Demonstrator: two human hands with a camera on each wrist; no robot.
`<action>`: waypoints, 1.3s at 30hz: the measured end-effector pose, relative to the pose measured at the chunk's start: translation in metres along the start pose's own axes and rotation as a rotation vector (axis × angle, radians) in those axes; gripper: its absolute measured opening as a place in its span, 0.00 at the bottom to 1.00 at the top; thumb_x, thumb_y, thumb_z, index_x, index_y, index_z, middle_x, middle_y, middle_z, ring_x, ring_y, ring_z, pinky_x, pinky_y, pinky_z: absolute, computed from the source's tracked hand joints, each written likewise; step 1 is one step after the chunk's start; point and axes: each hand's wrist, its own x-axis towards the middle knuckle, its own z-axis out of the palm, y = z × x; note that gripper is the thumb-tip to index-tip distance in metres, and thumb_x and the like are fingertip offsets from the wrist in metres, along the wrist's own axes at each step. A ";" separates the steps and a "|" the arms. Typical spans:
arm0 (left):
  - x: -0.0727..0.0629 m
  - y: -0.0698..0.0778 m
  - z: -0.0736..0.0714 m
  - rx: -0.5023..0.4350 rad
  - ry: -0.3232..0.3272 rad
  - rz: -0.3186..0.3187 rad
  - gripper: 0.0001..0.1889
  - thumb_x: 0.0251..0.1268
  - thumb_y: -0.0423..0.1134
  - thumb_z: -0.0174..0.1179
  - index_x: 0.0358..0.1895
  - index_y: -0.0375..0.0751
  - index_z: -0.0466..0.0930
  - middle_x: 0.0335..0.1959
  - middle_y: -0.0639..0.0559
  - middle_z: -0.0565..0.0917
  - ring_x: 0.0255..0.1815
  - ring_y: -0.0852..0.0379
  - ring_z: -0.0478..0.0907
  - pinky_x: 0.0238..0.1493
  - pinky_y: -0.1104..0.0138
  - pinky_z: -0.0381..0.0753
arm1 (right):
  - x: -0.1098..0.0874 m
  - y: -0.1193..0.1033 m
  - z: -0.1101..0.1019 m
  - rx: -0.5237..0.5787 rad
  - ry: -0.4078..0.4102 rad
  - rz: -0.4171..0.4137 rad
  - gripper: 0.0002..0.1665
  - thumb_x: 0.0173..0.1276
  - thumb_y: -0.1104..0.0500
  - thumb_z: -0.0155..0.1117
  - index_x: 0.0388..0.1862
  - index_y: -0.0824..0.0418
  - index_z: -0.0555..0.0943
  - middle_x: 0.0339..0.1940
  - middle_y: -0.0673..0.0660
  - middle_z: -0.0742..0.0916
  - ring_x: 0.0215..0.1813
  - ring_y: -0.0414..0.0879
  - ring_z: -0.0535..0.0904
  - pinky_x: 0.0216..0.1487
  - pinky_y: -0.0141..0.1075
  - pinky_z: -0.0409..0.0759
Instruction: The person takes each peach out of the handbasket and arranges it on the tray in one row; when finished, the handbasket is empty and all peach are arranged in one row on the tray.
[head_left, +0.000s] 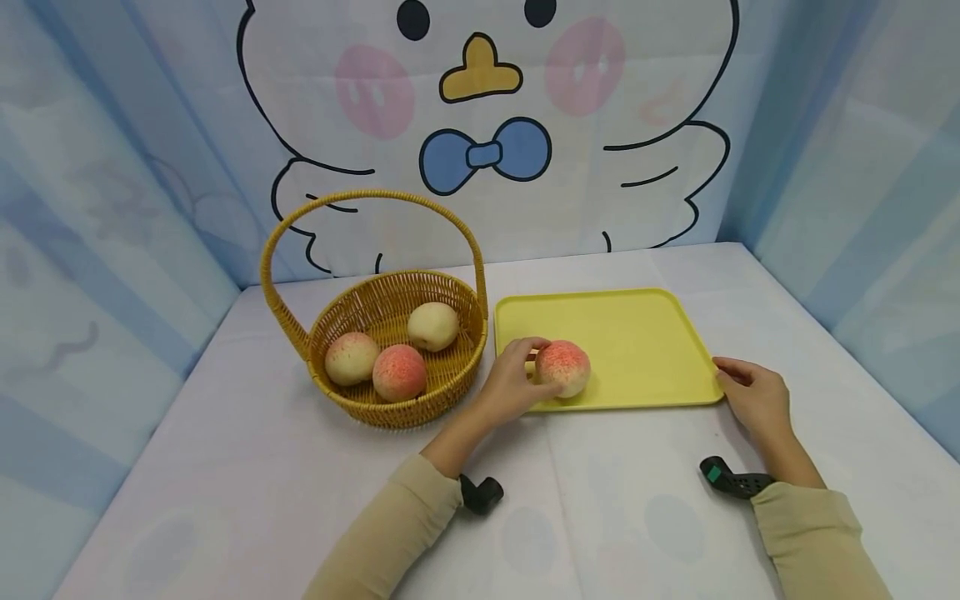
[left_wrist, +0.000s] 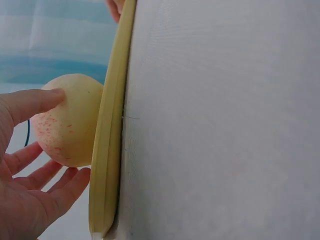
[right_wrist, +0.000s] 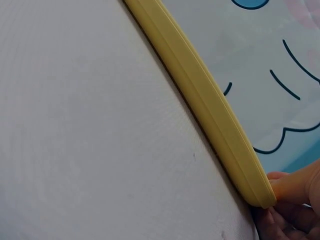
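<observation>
My left hand [head_left: 513,382] grips a pink-and-cream peach [head_left: 564,368] at the near left of a yellow tray [head_left: 637,350]. In the left wrist view the thumb presses one side of this peach [left_wrist: 75,120] while the fingers [left_wrist: 37,177] curve round the other, close over the tray's rim [left_wrist: 107,145]. At the tray's near right corner, my right hand [head_left: 756,400] pinches the rim. The right wrist view has that hand's thumb [right_wrist: 295,185] against the corner and the fingers underneath, partly hidden.
Left of the tray stands a woven basket [head_left: 386,408] with a tall arched handle [head_left: 375,194]. It holds a pink peach [head_left: 400,373], a speckled pale peach [head_left: 352,358] and a cream fruit [head_left: 432,326]. A white cloth covers the table; printed curtains hang behind and at both sides.
</observation>
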 end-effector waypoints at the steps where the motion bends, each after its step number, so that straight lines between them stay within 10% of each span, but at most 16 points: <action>1: 0.001 0.001 0.001 -0.002 -0.001 -0.003 0.30 0.49 0.35 0.70 0.57 0.36 0.69 0.54 0.45 0.70 0.53 0.52 0.70 0.48 0.67 0.75 | 0.000 0.000 0.000 0.000 0.001 0.001 0.21 0.69 0.61 0.50 0.58 0.70 0.73 0.52 0.68 0.78 0.46 0.48 0.71 0.32 0.20 0.66; 39: 0.062 0.029 0.087 0.067 0.138 -0.084 0.27 0.51 0.41 0.69 0.55 0.40 0.71 0.51 0.49 0.71 0.51 0.58 0.70 0.52 0.73 0.68 | -0.001 0.000 0.000 0.002 -0.006 -0.008 0.21 0.70 0.62 0.49 0.58 0.72 0.72 0.52 0.69 0.77 0.49 0.55 0.71 0.33 0.24 0.67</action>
